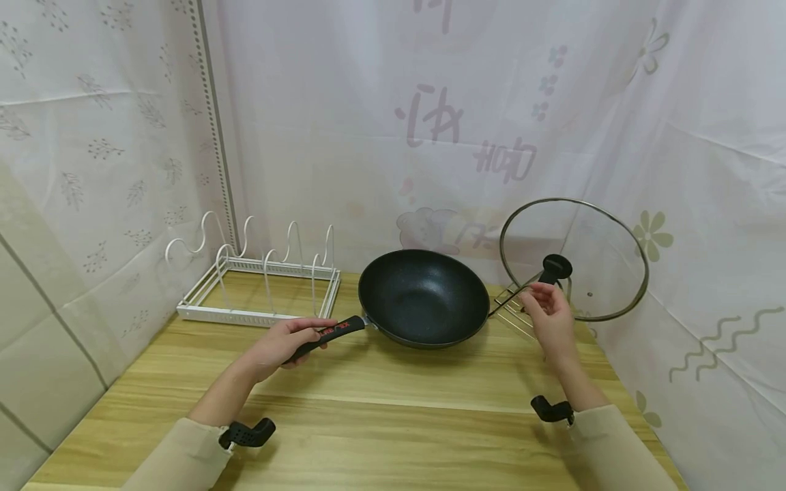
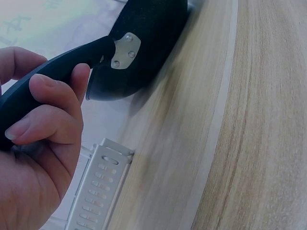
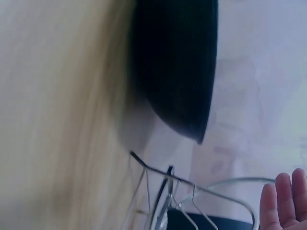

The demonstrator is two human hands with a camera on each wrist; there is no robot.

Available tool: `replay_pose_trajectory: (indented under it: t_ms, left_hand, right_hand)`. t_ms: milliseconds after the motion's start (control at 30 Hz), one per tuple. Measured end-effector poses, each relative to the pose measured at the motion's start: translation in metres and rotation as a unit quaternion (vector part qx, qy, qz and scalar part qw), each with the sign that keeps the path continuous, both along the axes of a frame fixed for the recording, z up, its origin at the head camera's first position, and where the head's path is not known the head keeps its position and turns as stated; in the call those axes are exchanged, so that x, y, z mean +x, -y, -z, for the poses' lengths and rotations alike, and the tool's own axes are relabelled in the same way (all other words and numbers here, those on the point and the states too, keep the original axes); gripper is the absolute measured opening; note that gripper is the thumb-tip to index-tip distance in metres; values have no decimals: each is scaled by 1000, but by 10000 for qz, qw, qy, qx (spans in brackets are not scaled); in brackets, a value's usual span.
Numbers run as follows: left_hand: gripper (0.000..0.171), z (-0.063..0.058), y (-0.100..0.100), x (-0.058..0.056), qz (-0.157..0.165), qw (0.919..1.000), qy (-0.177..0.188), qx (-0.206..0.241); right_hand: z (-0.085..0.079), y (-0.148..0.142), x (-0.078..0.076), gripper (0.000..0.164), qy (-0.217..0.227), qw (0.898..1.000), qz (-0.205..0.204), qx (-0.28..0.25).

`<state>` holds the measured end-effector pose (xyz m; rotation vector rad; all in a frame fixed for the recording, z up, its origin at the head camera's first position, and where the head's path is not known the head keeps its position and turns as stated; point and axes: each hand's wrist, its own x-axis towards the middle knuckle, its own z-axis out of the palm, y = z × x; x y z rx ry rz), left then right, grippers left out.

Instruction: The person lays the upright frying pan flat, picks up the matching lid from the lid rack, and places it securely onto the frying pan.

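Note:
A black wok (image 1: 424, 296) is at the middle of the table, its bowl facing up and tilted toward me. My left hand (image 1: 291, 344) grips its black handle (image 1: 331, 334), thumb along the top; the left wrist view shows the fingers (image 2: 53, 91) curled around it. To the right, a glass lid (image 1: 604, 269) with a black knob (image 1: 557, 266) leans upright in a wire rack (image 1: 507, 301). My right hand (image 1: 549, 317) pinches the rack's upper wire between thumb and forefinger, in front of the lid. Its other fingers (image 3: 285, 201) show extended beside the wire loop; the thumb is hidden there.
A white metal pan rack (image 1: 230, 316) with several curved dividers stands at the back left. Patterned curtains (image 1: 368, 136) hang behind and on both sides. The wooden table (image 1: 393, 423) reaches toward me, with its right edge close to the curtain.

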<state>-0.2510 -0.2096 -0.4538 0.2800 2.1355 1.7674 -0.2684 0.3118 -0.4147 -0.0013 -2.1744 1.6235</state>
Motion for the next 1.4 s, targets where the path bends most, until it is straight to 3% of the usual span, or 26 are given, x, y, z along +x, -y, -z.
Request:
replay_pose_trajectory:
  t_ms: [200,467,733,933,1100,1400]
  left_hand:
    - [49,-1,0,1,-2,10000,8,-26]
    - [49,0,0,0,7,10000,-35,-38]
    - [49,0,0,0,19,10000,-42,-47]
    - [48,1,1,-1,6,10000,-40,-50]
    - [49,1,0,-1,27,10000,-49,-34]
    - [49,-1,0,0,12,10000,-13,-35]
  right_hand:
    - [-9,-16,-3,47,99,9984,449,334]
    - [-7,-41,-18,49,58,9936,1006,504]
    - [1,-52,-23,56,647,9864,1174,955]
    - [4,-52,-30,70,1164,9823,912,1149]
    - [2,-54,-36,78,1468,9831,652,878]
    - [-2,-67,-54,95,2265,9734,-344,90]
